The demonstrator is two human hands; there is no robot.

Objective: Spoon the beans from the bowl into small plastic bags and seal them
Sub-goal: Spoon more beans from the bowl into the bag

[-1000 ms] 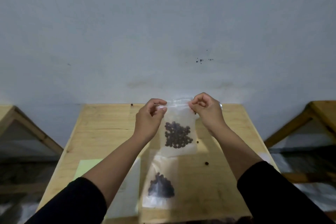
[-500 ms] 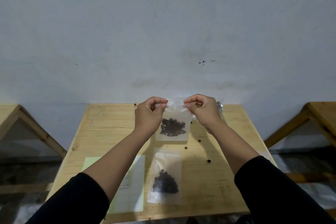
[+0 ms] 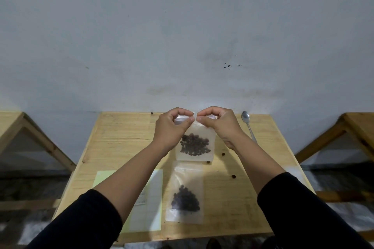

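- Left hand [image 3: 172, 127] — fingers and thumb curled, pinching the top strip of the bag [image 3: 194, 143]; right hand [image 3: 218, 125] pinches the same strip just beside it, thumb tips nearly touching.
- The bag hangs upright below both hands, above the table [image 3: 121, 143]; whether its lower edge touches the wood cannot be told; beans [image 3: 194, 145] sit heaped in its lower half.
- Nearer the person than the hands, a second bag [image 3: 185, 194] lies flat on the table — dark beans piled in it; whether its top is sealed cannot be told.
- Under the left forearm lies a pale green sheet [image 3: 145, 204].
- Right of the right hand, a spoon [image 3: 248, 125] lies on the table, bowl toward the wall [image 3: 182, 36].
- A few loose beans [image 3: 233, 176] lie scattered on the wood below the right wrist, apart from both bags.
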